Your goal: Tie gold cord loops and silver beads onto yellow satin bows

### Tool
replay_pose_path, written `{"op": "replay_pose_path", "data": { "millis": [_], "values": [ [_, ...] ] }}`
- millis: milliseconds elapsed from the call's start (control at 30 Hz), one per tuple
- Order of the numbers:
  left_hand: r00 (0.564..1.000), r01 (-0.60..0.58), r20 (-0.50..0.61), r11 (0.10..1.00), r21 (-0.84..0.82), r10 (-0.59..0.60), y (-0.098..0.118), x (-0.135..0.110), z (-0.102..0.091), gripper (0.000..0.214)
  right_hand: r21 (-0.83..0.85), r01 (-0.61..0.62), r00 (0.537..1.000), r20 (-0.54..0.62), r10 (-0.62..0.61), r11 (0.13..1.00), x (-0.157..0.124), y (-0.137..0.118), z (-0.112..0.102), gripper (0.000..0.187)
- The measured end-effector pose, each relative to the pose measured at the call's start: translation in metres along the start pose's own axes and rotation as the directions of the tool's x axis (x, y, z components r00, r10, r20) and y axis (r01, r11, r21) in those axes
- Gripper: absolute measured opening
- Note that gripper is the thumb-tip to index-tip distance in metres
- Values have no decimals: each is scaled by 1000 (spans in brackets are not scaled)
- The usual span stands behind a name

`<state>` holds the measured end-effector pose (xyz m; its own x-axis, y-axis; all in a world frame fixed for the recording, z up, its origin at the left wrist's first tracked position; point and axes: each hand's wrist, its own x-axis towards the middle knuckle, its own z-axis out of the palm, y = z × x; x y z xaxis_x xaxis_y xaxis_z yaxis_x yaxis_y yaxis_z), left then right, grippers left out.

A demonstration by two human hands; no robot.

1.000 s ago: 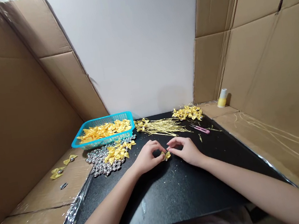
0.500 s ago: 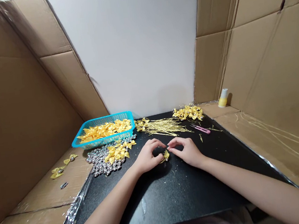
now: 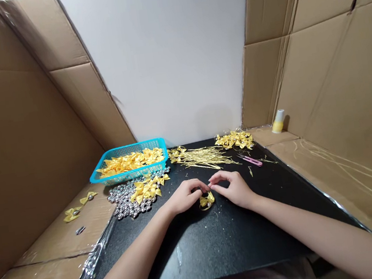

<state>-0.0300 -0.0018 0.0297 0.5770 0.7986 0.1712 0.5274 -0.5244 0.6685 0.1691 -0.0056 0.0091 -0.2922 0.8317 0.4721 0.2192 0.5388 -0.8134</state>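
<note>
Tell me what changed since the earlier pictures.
The yellow bow has shifted slightly toward the person, its cord loop now more visible. The left hand's fingertips have edged nearer the right hand's. The pink thread snips and turquoise basket stayed put.

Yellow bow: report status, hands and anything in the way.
Left hand and right hand curled, nearly meeting. Yellow bow just below fingertips; exact hold unclear. Pink scissors beyond right hand, silver beads off left, both out of the way.

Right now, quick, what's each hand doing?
Left hand: curled beside the yellow bow; grip cannot be told.
Right hand: curled, near the left; anything held is too small to tell.
</note>
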Motion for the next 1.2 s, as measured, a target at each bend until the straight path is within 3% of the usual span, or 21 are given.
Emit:
{"op": "replay_pose_path", "data": {
  "millis": [133, 233, 400, 700, 1200],
  "values": [
    [999, 36, -36, 998, 56, -34, 0, -1, -9, 26, 24, 19, 999, 34, -20, 1000, -2, -4, -2, 9],
    [1000, -1, -24, 998, 57, 3, 1, -3, -14, 19, 22, 48, 996, 77, -49, 999, -4, -6, -3, 11],
    [998, -56, 18, 997, 57, 55, 3, -3, -8, 13, -26, 90, 989, 117, -86, 996, -5, -8, -2, 13],
    [999, -34, -13, 997, 74, 35, 4, -3, 7, 10, -62, 78, 993, 93, -72, 995, -5, -6, -1, 10],
    [997, -64, -33, 984, 164, 70, 1, -1, 10, 7, 43, -2, 999, 34, 1, 999, -2, -6, -3, 11]
  ]
}}
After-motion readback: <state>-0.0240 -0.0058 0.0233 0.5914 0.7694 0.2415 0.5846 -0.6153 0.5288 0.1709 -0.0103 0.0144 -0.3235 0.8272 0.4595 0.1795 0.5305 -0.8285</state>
